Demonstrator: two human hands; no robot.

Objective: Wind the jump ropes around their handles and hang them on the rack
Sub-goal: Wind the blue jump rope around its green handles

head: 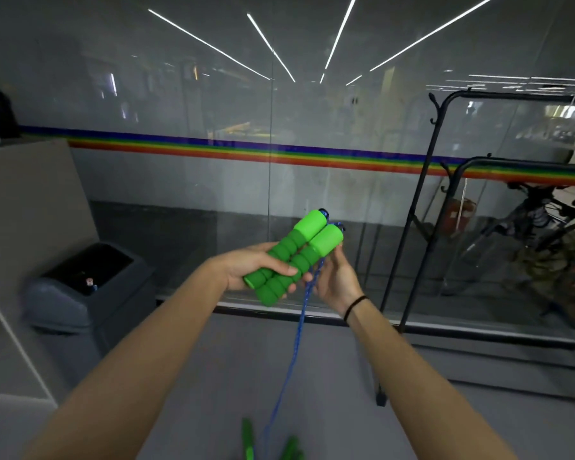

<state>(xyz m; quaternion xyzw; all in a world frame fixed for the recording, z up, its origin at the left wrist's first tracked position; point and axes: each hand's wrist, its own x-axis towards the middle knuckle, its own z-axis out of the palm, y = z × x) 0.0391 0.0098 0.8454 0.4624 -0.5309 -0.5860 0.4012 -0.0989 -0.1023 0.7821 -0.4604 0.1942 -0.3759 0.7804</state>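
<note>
Two green foam handles (296, 257) are held side by side at the centre of the frame, tilted with their lighter ends up and to the right. They are gripped by the left hand (259, 267), whose fingers (287, 270) are curled round the lower, ribbed halves of both. The right hand (336, 277) is raised just beside the handles on their right, with its fingers fairly straight and pointing up. The blue rope (296, 343) runs down between this hand and the handles, but whether it is pinched there cannot be told.

From the top ends of the handles the rope is seen to drop in a long, loose line towards the bottom of the frame. No turns are visible around the handles, so the winding step is judged to be at its very start: the handles have been paired, and nothing has been wrapped.

For the next move, the rope would need to be taken firmly by the right hand and led round both handles in close turns, while the pair is kept steady and together by the left. Slack should be drawn up evenly.

The black rack (422, 194) stands at the right of the frame, with nothing seen hanging on it. More green handles (246, 439) lie on the floor (186, 410) at the bottom edge, probably another rope to be wound.
</note>
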